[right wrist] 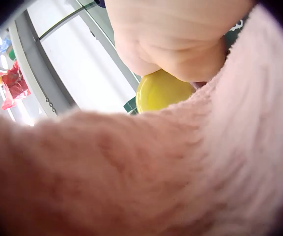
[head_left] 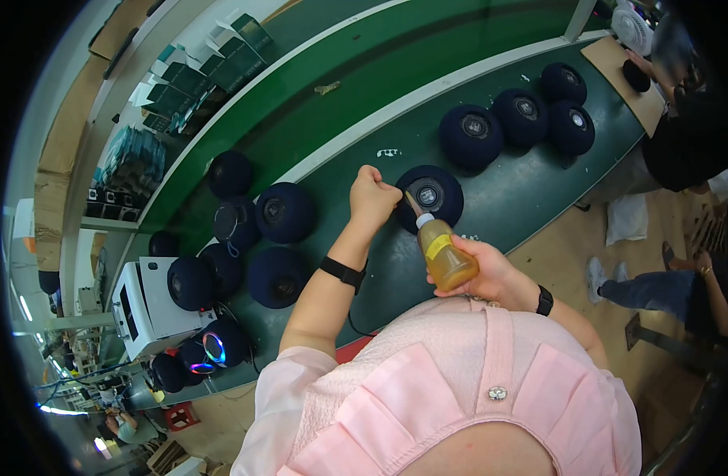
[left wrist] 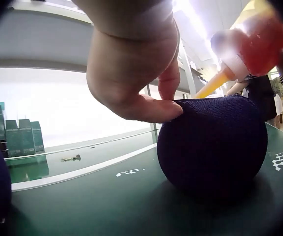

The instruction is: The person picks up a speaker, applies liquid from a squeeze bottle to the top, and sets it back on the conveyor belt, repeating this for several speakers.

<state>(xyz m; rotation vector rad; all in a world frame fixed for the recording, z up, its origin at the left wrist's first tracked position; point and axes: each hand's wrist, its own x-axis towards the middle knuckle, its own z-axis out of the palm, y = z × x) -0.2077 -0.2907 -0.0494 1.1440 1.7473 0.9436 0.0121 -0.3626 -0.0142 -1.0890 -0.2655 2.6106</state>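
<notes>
Pink top point(head_left: 427, 381) nearest the head cam; from my remote seat I see L hand point(head_left: 372, 198) at the near-L side of a navy fabric-covered round speaker point(head_left: 450, 214), its thumb + fingertip pinching the fabric edge point(left wrist: 179, 104) by the recessed center disc point(head_left: 427, 194); other L fingers partly hidden, can't tell how they lie. Speaker sits on the green workbench point(head_left: 396, 278), disc side up, b/w the hands. R hand point(head_left: 495, 274) grips a squeeze bottle point(head_left: 446, 258) w/ yellow label + amber contents, fingers curled round its body, bottle tilted so the nozzle point(head_left: 414, 204) points at the same edge; can't tell if tip touches. R wrist cam mostly blurry pink cloth, so no finger detail from there. More speakers of the same kind point(head_left: 471, 136) stand farther along the bench, others on the L near a white machine point(head_left: 174, 293). Handling, my guess: speaker fairly heavy, firm core under thin, slightly stretchy cloth, grippy but apt to roll if pushed; I'd steady it low on the sides & take only the cloth lip in a light pinch. Bottle prob. light, soft-walled, slick if wet; I'd hold mid-body, easy pressure, since a hard squeeze may dribble onto the cloth.
</notes>
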